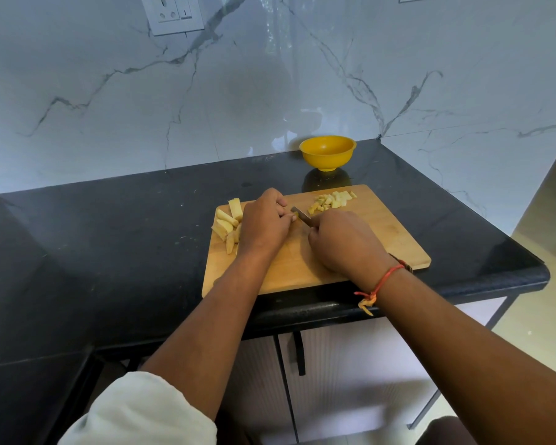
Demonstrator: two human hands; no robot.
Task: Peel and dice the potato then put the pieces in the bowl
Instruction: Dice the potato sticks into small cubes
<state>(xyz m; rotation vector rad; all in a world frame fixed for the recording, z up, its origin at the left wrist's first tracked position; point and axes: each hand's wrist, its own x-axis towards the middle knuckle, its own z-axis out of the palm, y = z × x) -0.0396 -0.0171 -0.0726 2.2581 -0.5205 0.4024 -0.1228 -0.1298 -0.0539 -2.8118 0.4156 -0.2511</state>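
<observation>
On the board [382, 239], knife [300, 215] tip points far-left.

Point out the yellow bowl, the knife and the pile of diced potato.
yellow bowl [327, 161]: head view, on its outer front wall.
knife [303, 218]: head view, on the exposed part of the blade.
pile of diced potato [333, 200]: head view, on the middle pieces of the heap.

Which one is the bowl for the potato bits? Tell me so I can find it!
Look at the black counter below the marble wall. Just beyond the far edge of the wooden cutting board stands a small bowl. It is the only bright yellow, round thing there.
</observation>
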